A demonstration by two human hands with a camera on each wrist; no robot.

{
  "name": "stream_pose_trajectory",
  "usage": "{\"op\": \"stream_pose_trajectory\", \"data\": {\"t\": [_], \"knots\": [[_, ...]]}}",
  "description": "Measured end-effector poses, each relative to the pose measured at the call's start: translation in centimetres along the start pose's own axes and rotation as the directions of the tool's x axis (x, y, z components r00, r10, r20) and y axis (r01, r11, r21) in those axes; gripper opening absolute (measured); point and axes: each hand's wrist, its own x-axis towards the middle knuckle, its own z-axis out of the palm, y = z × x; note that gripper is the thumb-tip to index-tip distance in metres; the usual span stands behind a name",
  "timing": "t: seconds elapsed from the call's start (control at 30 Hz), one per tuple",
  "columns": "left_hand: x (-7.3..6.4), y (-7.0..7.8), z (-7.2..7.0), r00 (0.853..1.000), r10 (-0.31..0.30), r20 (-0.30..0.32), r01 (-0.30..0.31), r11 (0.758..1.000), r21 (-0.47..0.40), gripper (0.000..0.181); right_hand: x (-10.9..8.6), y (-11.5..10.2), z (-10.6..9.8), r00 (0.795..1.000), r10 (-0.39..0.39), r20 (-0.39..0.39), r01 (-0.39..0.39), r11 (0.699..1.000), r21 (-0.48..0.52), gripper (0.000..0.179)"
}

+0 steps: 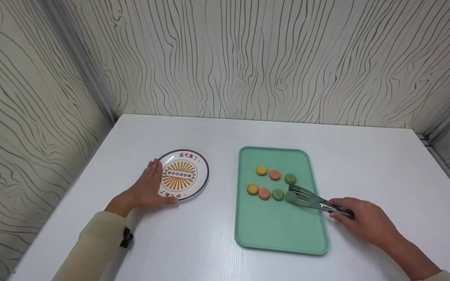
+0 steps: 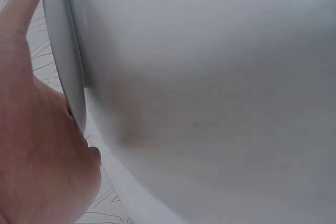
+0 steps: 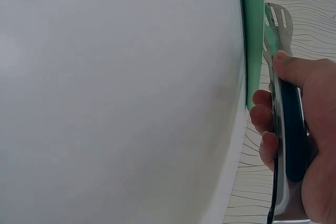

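Note:
My left hand (image 1: 147,187) rests against the left rim of a round white plate (image 1: 203,171) with a dark edge and yellow sunburst print; the thumb lies along its near rim, the fingers extended on the left. My right hand (image 1: 369,220) grips metal food tongs (image 1: 313,201) with dark handles. Their slotted ends straddle a green macaron (image 1: 292,196) on a green tray (image 1: 279,234). Beside it are another green macaron (image 1: 278,194), a pink macaron (image 1: 264,194) and a yellow macaron (image 1: 252,189). The right wrist view shows fingers and thumb wrapped round the tongs (image 3: 291,129).
Behind the near row lie a yellow macaron (image 1: 261,170), a pink macaron (image 1: 274,175) and a green macaron (image 1: 290,178). Everything stands on a white table (image 1: 193,242). A wood-grain-patterned panel (image 1: 217,58) rises at its back, with others at the sides.

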Motion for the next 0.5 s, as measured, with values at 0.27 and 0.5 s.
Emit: {"op": "stream_pose_trajectory", "data": {"t": [0.27,0.5], "knots": [[-0.05,0.07,-0.01,1.000,0.001,-0.007,-0.001,1.000,0.005,0.134,0.20,-0.05,0.11,1.000,0.004,0.001,-0.004,1.000,0.004,0.032],[-0.02,0.16,-0.03,1.000,-0.018,-0.001,0.018,1.000,-0.006,0.135,0.16,-0.15,0.09,1.000,0.008,-0.001,-0.008,1.000,0.012,0.031]]}}
